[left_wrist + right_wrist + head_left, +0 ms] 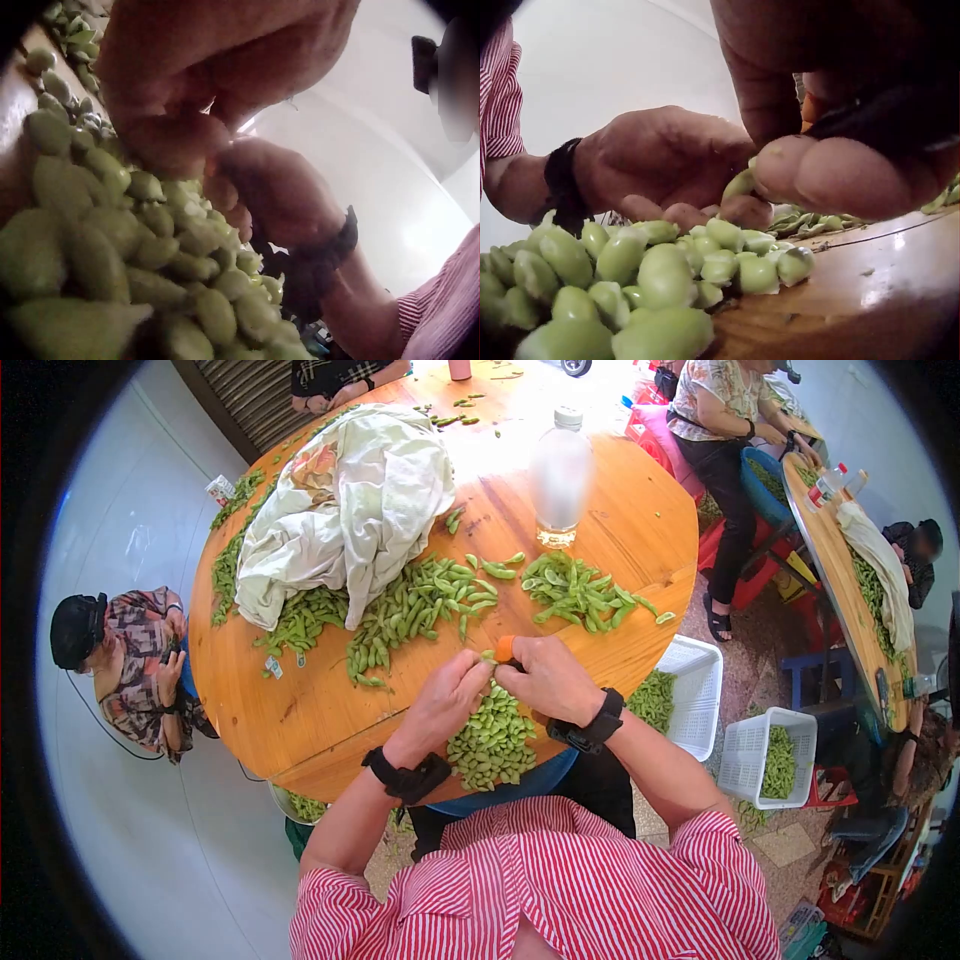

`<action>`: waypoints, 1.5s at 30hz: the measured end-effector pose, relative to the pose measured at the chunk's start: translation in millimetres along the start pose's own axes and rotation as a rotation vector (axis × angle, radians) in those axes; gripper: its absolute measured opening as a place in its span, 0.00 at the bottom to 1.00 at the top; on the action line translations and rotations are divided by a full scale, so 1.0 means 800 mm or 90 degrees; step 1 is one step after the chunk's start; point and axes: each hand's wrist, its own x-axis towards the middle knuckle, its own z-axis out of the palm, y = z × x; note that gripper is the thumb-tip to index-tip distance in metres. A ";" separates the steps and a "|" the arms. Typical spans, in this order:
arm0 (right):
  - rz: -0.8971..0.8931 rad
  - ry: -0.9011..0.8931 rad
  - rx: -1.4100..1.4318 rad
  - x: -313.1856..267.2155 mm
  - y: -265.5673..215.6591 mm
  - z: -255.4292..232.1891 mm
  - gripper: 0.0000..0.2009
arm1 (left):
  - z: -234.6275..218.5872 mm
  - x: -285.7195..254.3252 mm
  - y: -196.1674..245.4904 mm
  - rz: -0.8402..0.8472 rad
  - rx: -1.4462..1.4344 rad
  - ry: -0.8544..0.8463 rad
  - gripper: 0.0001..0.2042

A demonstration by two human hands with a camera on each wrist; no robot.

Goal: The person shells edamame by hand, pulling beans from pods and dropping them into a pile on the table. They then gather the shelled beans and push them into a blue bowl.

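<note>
In the head view my left hand point(452, 690) and right hand point(552, 678) meet over a heap of shelled green beans point(490, 750) at the table's near edge. The left fingertips pinch a green bean pod point(739, 184), its end close to the right fingertips in the right wrist view. My right hand grips a small orange-and-black tool point(505, 649); its working end is hidden by the fingers. Bean pods point(420, 600) lie loose just beyond the hands, with flatter pods point(580, 592) heaped to the right.
A white cloth point(350, 500) covers more pods on the wooden table point(320, 715). A clear bottle point(562, 480) stands beyond the hands. A blue basin point(515, 788) sits under the near edge; white baskets point(708, 690) stand right. Other people sit around.
</note>
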 end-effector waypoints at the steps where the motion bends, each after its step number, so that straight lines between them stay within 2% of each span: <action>1: 0.003 -0.005 0.002 0.000 0.000 0.000 0.14 | 0.000 -0.001 0.000 0.014 0.009 0.004 0.12; 3: 0.006 -0.011 0.004 0.000 0.000 0.000 0.14 | -0.002 -0.001 -0.002 0.028 0.017 0.009 0.12; 5: 0.022 -0.010 0.019 0.000 0.001 0.001 0.14 | -0.007 0.001 -0.004 0.042 0.073 -0.032 0.12; 9: 0.027 -0.009 0.067 0.000 0.003 0.002 0.14 | -0.006 -0.003 0.009 0.038 0.046 -0.031 0.12; 15: 0.001 -0.003 0.038 -0.001 -0.007 0.004 0.13 | -0.003 0.005 -0.005 -0.010 0.038 0.015 0.10; 20: -0.055 0.031 -0.037 -0.005 -0.009 0.008 0.10 | -0.002 0.010 -0.009 -0.015 -0.106 0.025 0.08; 23: -0.019 0.008 -0.026 -0.003 -0.014 0.005 0.12 | -0.002 0.012 -0.012 -0.037 -0.137 0.028 0.07; 27: -0.038 0.023 -0.025 -0.006 -0.014 0.005 0.11 | -0.005 0.010 -0.011 -0.032 -0.157 0.019 0.07; 30: -0.017 0.025 0.078 -0.007 -0.008 0.004 0.11 | -0.011 0.013 -0.014 -0.044 -0.253 0.021 0.07; 33: 0.002 0.019 0.080 -0.007 -0.003 0.000 0.11 | -0.010 0.013 -0.016 -0.030 -0.229 0.030 0.08; 35: -0.020 0.033 0.071 -0.007 0.000 -0.001 0.07 | -0.008 0.012 -0.015 -0.007 -0.155 0.057 0.10; 39: -0.017 0.062 0.066 -0.004 0.016 -0.003 0.07 | -0.001 0.005 -0.012 0.036 -0.036 0.112 0.12; 41: 0.006 0.111 0.028 -0.003 0.024 -0.018 0.07 | 0.002 -0.001 -0.020 0.185 0.137 0.157 0.11; 45: 0.054 0.158 -0.083 0.009 0.052 -0.057 0.10 | 0.009 -0.020 0.004 0.234 0.272 0.090 0.08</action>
